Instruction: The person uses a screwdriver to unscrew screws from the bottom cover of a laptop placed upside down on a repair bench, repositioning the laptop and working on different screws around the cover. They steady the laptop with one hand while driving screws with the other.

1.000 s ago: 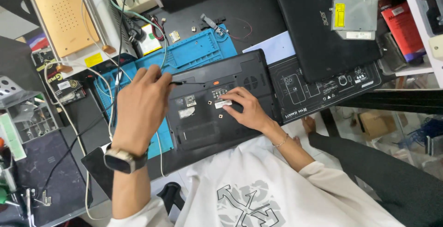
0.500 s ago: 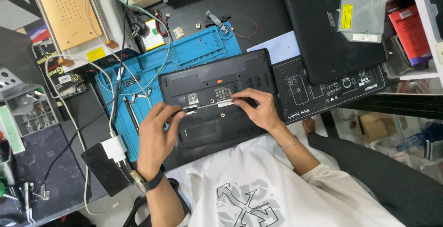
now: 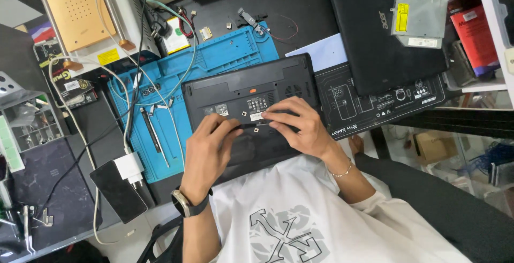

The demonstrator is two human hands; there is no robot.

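A black laptop [image 3: 251, 89] lies bottom-up on a blue work mat [image 3: 230, 54] in front of me. My left hand [image 3: 209, 153], with a dark watch on the wrist, rests on the near half of the underside, fingers curled at a seam in the middle. My right hand [image 3: 297, 126], with a thin bracelet, meets it from the right, its fingertips pinching at the same seam beside a white label. Whether a small tool sits between the fingers is hidden.
Two screwdrivers [image 3: 152, 132] lie on the mat's left part. A phone [image 3: 118, 191] with a white charger [image 3: 131, 166] sits at the near left. A second black laptop [image 3: 385, 27] with a silver drive [image 3: 417, 11] on it lies at the right. Cables cross the left side.
My left hand has come back from over the mat's left side to the laptop. Both hands now meet at the middle of the underside.
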